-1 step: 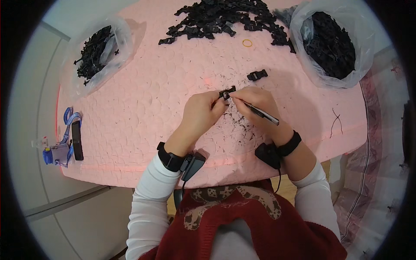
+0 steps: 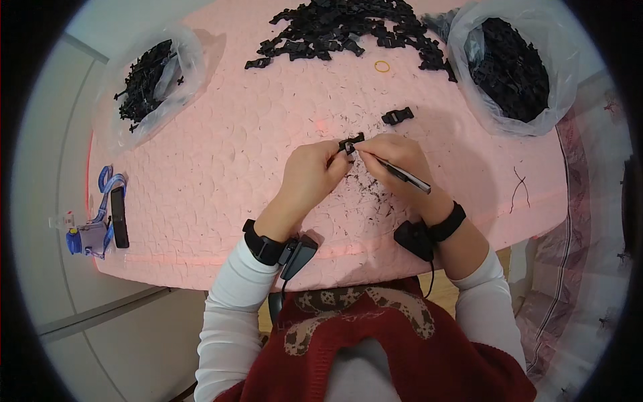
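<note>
Near the middle of the table my left hand pinches a small black plastic buckle between thumb and fingers. My right hand is closed round a slim pen-shaped tool with a black and silver handle. Its tip meets the buckle, where the fingers partly hide the contact. Both hands are close together, low over the pink quilted cover. Just beyond my right hand lies another black side-release buckle. Small dark shavings are scattered under and around the hands.
A large heap of black buckles spreads along the far edge. Clear plastic bags of black parts stand far left and far right. A yellow rubber band, a black phone, a blue lanyard and a thin black cord lie about.
</note>
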`<state>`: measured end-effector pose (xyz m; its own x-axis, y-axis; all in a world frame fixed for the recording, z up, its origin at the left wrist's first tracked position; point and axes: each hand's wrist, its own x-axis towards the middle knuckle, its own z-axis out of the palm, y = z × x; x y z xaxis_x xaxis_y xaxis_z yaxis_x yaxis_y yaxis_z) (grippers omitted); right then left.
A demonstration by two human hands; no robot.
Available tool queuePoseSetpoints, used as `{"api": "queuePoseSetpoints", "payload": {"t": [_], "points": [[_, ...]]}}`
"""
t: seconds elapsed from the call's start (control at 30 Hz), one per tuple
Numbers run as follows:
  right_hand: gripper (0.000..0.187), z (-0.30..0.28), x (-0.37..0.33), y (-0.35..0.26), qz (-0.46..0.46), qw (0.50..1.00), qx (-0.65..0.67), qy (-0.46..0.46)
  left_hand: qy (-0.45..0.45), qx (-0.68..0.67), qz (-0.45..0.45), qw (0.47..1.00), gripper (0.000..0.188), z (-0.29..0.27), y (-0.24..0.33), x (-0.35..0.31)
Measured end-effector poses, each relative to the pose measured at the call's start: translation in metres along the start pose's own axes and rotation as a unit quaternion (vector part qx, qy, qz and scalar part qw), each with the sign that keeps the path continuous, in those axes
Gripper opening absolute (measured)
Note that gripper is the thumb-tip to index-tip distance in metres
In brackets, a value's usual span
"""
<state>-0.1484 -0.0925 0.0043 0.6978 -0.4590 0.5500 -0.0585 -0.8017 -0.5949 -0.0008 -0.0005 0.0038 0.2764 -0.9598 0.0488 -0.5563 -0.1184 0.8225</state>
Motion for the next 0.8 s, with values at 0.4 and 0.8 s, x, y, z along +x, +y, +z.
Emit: {"api": "queuePoseSetpoints", "payload": {"t": [0.4,0.8], "points": [[0.012,0.000,0.001,-0.006,-0.030,0.998,-0.049,-0.009,0.016,0.013,0.007,1.000,0.015,0.004,-0.002,0.001],[0.009,0.000,-0.001,-0.011,-0.011,0.996,-0.077,-0.041,0.032,0.008,0.023,0.999,0.015,0.007,-0.004,0.001]]}}
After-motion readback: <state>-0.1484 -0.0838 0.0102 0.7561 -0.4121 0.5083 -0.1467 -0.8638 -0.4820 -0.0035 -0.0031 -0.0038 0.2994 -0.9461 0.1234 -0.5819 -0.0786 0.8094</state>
